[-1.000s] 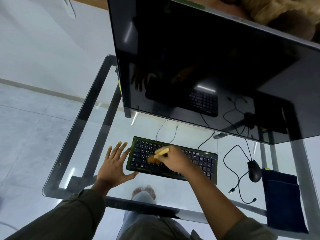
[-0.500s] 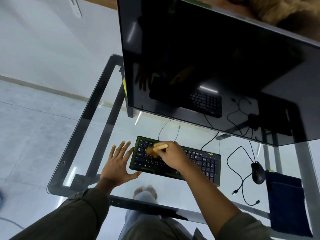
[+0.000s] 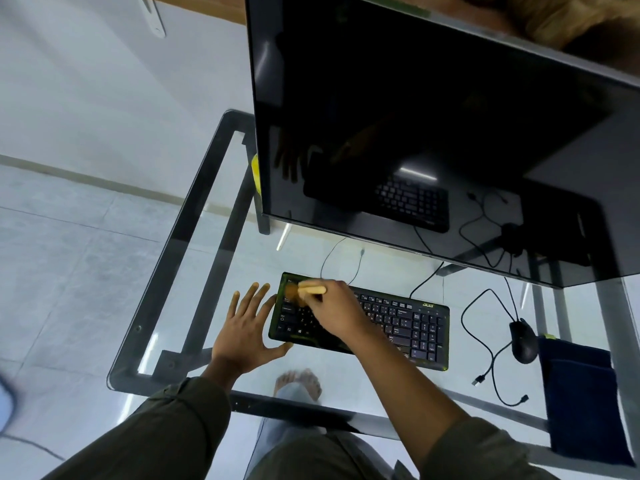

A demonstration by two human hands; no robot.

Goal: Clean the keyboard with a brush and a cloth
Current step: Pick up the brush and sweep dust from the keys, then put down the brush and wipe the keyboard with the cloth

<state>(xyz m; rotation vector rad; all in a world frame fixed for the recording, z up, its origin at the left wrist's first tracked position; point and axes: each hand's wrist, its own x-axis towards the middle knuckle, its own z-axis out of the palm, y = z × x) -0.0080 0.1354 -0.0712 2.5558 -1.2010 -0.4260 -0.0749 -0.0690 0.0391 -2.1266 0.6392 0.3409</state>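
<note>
A black keyboard (image 3: 408,327) lies on the glass table (image 3: 194,292) in front of the monitor. My right hand (image 3: 337,311) grips a small brush with a pale wooden handle (image 3: 311,290); its blurred brown bristles sit on the keyboard's far left corner. My left hand (image 3: 247,329) lies flat with spread fingers on the glass, against the keyboard's left end, thumb along the front edge. A dark blue cloth (image 3: 585,403) lies folded at the table's right front.
A large dark monitor (image 3: 433,133) stands close behind the keyboard. A black mouse (image 3: 524,342) and loose cables (image 3: 485,344) lie right of the keyboard. The table's black frame runs along the left and front edges. My knees and a bare foot show through the glass.
My right hand has swept the brush leftwards and away from me, from the keyboard's middle-left keys to its far left corner. My left hand has stayed at the keyboard's left end.
</note>
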